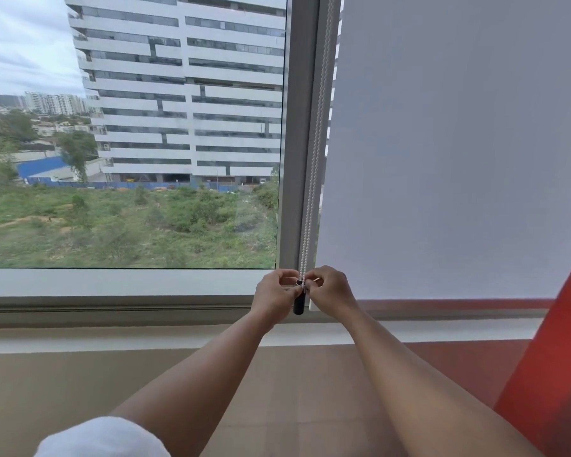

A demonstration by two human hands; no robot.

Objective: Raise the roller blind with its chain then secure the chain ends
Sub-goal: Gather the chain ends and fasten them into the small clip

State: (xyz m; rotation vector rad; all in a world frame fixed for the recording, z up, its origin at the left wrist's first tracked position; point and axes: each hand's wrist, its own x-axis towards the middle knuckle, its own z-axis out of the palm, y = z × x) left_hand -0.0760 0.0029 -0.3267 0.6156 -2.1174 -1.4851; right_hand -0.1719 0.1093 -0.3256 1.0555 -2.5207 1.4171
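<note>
We see the bead chain (314, 179) running vertically down the window frame (297, 133), just left of the lowered roller blind (459, 143). Our left hand (275, 296) and right hand (331, 291) pinch its lower end together, above an upright black weight (299, 305).

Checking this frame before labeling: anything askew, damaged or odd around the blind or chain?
Nothing looks damaged. The roller blind is down to near sill level, not raised. The bead chain hangs straight along the window frame. Left hand and right hand pinch it just above a dark cylindrical piece.
</note>
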